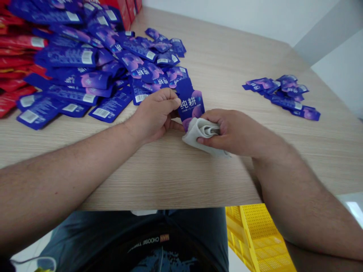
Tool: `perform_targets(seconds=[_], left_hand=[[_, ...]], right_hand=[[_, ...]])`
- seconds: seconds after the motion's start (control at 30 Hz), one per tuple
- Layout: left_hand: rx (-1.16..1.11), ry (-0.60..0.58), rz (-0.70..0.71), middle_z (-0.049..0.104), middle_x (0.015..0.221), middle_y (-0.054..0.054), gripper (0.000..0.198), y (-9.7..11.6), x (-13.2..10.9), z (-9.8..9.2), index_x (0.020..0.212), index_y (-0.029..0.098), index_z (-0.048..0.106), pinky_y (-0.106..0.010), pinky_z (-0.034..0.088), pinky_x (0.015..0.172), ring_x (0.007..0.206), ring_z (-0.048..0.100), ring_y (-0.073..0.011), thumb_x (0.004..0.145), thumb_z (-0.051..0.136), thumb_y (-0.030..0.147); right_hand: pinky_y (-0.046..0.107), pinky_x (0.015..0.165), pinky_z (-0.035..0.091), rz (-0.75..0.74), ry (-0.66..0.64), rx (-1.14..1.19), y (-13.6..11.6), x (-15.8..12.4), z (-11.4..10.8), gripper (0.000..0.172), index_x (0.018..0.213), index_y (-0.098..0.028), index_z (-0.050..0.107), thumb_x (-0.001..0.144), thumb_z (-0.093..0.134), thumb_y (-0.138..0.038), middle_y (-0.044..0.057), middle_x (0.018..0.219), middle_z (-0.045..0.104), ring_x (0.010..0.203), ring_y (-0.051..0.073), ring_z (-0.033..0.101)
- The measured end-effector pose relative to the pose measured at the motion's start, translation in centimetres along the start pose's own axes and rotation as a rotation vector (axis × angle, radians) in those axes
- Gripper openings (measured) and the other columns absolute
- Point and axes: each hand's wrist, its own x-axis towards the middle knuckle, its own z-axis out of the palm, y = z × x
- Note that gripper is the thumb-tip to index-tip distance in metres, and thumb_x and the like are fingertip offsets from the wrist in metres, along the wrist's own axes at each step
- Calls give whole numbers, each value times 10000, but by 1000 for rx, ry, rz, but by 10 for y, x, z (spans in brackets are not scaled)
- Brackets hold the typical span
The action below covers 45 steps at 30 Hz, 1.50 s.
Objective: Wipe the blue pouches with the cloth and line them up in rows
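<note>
My left hand is closed around the edge of a blue and purple sachet with white characters, holding it upright just above the wooden table. My right hand grips a folded white cloth and presses it against the sachet's lower end. A big heap of the same blue sachets lies at the far left, right behind my left hand.
Red sachets are stacked along the left edge. A small group of blue sachets lies at the right of the table. A yellow plastic crate stands on the floor under the table's near edge.
</note>
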Motion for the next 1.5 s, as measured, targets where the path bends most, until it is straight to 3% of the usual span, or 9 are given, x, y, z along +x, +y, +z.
perform_targets(seconds=[0.17, 0.27, 0.5, 0.67, 0.97, 1.1, 1.27, 1.4, 1.5], left_hand=[[-2, -16, -46, 529, 668, 45, 180, 4, -5, 4, 787, 207, 467, -209, 498, 521, 529, 556, -96, 903, 531, 85], [22, -62, -95, 539, 671, 53, 174, 4, -9, 7, 808, 207, 466, -195, 481, 502, 519, 551, -89, 894, 541, 76], [-71, -9, -71, 514, 646, 53, 192, 6, -6, 4, 817, 225, 465, -219, 476, 478, 505, 518, -103, 899, 573, 88], [-93, 48, -65, 504, 653, 48, 172, 5, -2, 2, 812, 229, 481, -229, 485, 492, 510, 538, -109, 896, 597, 134], [-82, 34, -19, 493, 632, 55, 170, 2, -2, 1, 794, 222, 477, -200, 456, 467, 487, 507, -96, 897, 560, 116], [44, -39, -67, 483, 632, 57, 187, -1, -6, 5, 772, 217, 487, -187, 427, 464, 495, 495, -93, 881, 574, 92], [141, -213, -65, 553, 704, 35, 139, -7, -10, 0, 799, 217, 555, -203, 444, 523, 591, 547, -115, 878, 652, 156], [230, -249, -17, 532, 684, 31, 184, -8, -12, -3, 733, 204, 560, -206, 399, 553, 594, 486, -105, 856, 676, 132], [267, -296, 28, 536, 684, 26, 171, -9, -13, -3, 732, 205, 573, -218, 393, 583, 612, 477, -112, 858, 657, 126]], right_hand=[[405, 710, 498, 114, 404, 37, 16, -2, -19, 201, 913, -228, 699, 809, 770, -384, 44, 886, 724, 798, 260, 651], [446, 779, 545, 113, 493, 63, 17, 2, -14, 210, 981, -251, 711, 838, 761, -396, 60, 980, 731, 915, 299, 676], [389, 712, 518, 41, 234, 173, 12, 2, -3, 276, 949, -245, 700, 789, 770, -460, 7, 837, 702, 788, 245, 653], [376, 703, 517, 75, 288, 174, 10, 0, -5, 270, 961, -253, 702, 790, 762, -454, 13, 873, 733, 802, 246, 664], [333, 714, 506, -45, -102, 202, 5, -5, -8, 232, 1006, -275, 754, 790, 779, -357, -13, 867, 749, 794, 218, 681], [382, 818, 512, -98, 133, 36, -1, 1, -3, 216, 986, -257, 753, 785, 767, -335, 29, 972, 739, 912, 249, 671], [455, 837, 538, 52, 442, -3, 5, 8, -3, 207, 990, -256, 709, 833, 755, -383, 54, 953, 717, 970, 306, 660], [473, 801, 561, 107, 560, 37, 11, 6, -7, 206, 999, -282, 681, 881, 733, -443, 58, 951, 713, 958, 313, 665], [470, 798, 566, 83, 518, 79, 12, 5, -6, 237, 1017, -276, 678, 877, 745, -454, 44, 946, 712, 933, 301, 674]])
